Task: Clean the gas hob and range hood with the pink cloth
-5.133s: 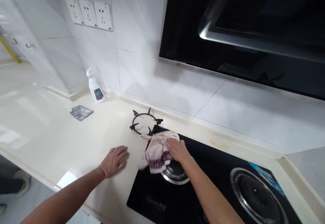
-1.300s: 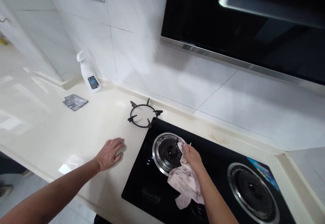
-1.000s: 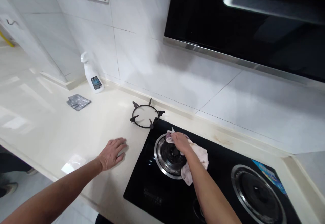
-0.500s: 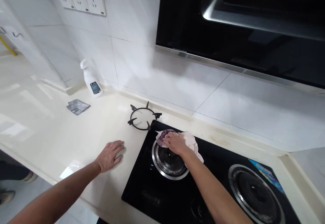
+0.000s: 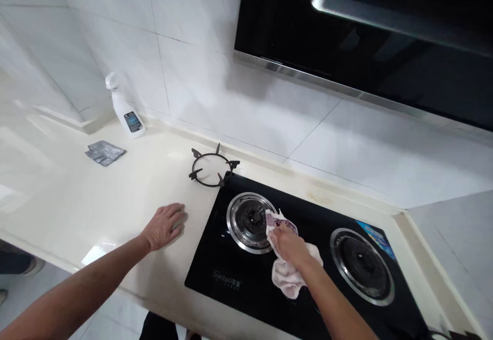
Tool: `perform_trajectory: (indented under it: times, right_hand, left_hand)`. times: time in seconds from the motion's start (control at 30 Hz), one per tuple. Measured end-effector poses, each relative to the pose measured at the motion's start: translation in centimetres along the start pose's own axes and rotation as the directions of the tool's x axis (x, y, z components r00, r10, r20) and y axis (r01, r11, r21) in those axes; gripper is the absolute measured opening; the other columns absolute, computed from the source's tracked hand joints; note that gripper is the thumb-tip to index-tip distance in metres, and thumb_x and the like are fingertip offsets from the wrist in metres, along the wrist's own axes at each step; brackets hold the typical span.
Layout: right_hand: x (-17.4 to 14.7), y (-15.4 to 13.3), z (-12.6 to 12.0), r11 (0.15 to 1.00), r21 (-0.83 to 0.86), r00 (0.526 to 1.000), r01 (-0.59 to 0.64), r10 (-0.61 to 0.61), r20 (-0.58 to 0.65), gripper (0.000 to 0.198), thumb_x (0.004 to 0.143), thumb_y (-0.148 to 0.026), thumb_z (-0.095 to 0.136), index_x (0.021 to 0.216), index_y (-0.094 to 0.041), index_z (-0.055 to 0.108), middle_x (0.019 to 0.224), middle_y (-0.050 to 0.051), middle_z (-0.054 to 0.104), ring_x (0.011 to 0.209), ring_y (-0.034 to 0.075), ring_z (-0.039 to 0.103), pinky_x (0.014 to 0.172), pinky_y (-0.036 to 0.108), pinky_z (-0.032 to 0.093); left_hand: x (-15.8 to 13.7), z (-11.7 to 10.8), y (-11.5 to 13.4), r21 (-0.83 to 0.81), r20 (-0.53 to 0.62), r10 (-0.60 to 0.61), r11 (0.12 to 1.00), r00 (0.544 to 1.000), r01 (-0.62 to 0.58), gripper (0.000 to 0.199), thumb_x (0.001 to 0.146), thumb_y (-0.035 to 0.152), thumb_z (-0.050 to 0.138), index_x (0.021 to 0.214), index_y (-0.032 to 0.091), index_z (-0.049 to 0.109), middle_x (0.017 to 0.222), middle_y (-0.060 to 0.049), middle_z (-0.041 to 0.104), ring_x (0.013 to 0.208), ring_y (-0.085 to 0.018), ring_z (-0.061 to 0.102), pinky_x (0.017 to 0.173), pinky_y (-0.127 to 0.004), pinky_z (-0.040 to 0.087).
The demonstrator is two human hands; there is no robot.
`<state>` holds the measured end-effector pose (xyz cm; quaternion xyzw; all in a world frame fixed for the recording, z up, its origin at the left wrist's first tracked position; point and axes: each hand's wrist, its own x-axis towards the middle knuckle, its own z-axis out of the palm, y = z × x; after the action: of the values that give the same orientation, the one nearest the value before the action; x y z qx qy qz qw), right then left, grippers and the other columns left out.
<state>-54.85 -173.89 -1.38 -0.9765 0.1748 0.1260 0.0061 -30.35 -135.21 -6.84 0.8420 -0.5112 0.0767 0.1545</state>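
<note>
A crumpled pale pink cloth (image 5: 288,278) with a purple patterned part is bunched under my right hand (image 5: 288,245), whose fingers are closed on it. Cloth and hand are over the middle of the black gas stove (image 5: 246,299), just right of the left burner (image 5: 254,218). The right burner (image 5: 362,265) lies bare beyond them. My left hand (image 5: 164,226) rests flat on the cream countertop (image 5: 142,191), fingers stretched out, holding nothing. A black pan support (image 5: 211,184) stands on the counter at the stove's back left corner, its edge touching or overlapping that corner.
A white spray bottle (image 5: 126,111) stands against the wall at the back left, with a folded grey cloth or pad (image 5: 105,153) before it. The dark range hood (image 5: 362,47) overhangs the stove. Part of a person's shoe (image 5: 35,266) shows beyond the counter's front edge.
My right hand has carried the cloth from the left burner's back rim toward the right and front, uncovering that burner. My left hand stays on the counter. The view has shifted slightly.
</note>
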Motion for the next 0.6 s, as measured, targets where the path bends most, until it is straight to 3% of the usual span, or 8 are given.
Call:
perform_trajectory:
  times: [0.17,0.3,0.47,0.6]
  right_hand:
    - [-3.5,-5.0,1.3,0.998,-0.042,0.996,-0.052,0.049,-0.075,0.042,0.103,-0.030,0.033,0.107,-0.010,0.069,0.115,0.020,0.062,0.109,0.030,0.059,0.085,0.039,0.048]
    - [-4.3,-9.5,2.1,0.999,0.034,0.993,0.043,-0.038,-0.115,0.036,0.100,-0.020,0.036,0.114,-0.012,0.068,0.118,0.019,0.063,0.105,0.029,0.061,0.085,0.040,0.050]
    - [-1.6,-15.1,1.4,0.992,0.118,0.980,0.050,-0.026,-0.199,0.038,0.096,-0.014,0.040,0.126,-0.015,0.063,0.120,0.016,0.064,0.107,0.028,0.061,0.086,0.039,0.051]
    - [1.6,-17.5,-1.1,0.975,0.221,0.969,0.015,0.040,-0.242,0.031,0.097,-0.027,0.049,0.121,-0.014,0.064,0.122,0.018,0.062,0.112,0.031,0.059,0.097,0.045,0.047]
  left_hand:
    - [0.0,0.0,0.0,0.006,0.010,-0.009,1.000,1.000,0.009,0.037,0.093,0.036,0.053,0.126,0.021,0.061,0.142,-0.012,0.058,0.131,-0.030,0.051,0.103,-0.048,0.043]
    - [0.0,0.0,0.0,0.010,-0.002,-0.004,1.000,1.000,0.004,0.037,0.093,0.036,0.053,0.125,0.022,0.062,0.142,-0.012,0.058,0.131,-0.030,0.052,0.103,-0.047,0.043]
    - [-0.1,0.2,-0.4,0.025,-0.041,0.013,1.000,0.999,-0.012,0.035,0.093,0.038,0.053,0.124,0.023,0.063,0.140,-0.011,0.061,0.129,-0.029,0.054,0.102,-0.046,0.044]
    - [0.1,0.7,-1.2,0.029,-0.081,0.040,0.999,0.996,-0.038,0.036,0.093,0.042,0.053,0.124,0.026,0.063,0.138,-0.009,0.063,0.128,-0.029,0.056,0.101,-0.045,0.046]
